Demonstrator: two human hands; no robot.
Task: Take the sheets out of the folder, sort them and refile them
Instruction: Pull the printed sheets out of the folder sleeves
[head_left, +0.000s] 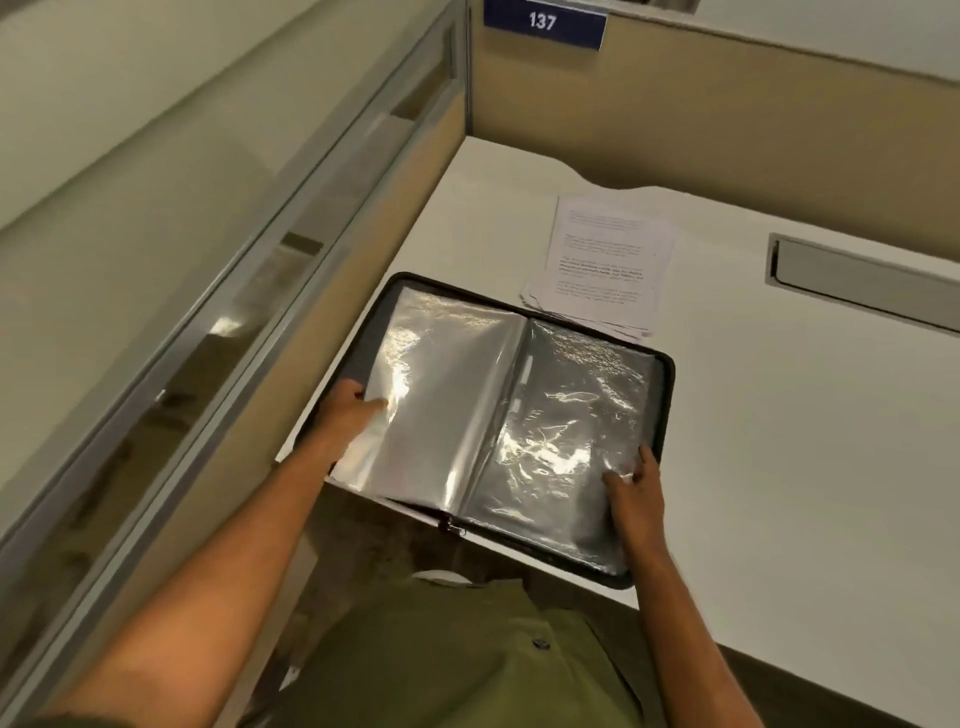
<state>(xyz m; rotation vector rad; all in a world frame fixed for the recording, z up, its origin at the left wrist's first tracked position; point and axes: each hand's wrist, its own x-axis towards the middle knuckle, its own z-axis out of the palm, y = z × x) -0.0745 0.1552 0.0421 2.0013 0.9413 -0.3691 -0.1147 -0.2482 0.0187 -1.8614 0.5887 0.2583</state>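
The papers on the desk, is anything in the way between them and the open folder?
Nothing visible is. The stack of sheets lies on the bare desk just beyond the open folder, its near edge at the folder's far edge. Both hands, left hand and right hand, rest on the folder's plastic sleeves.

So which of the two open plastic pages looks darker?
The right-hand sleeve, under the right hand. It shows dark and crinkled, while the left sleeve, under the left hand, looks pale grey and smoother.

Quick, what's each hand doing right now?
Left hand: open, fingers resting on the folder's left plastic sleeve.
Right hand: open, fingers lying on the right plastic sleeve.
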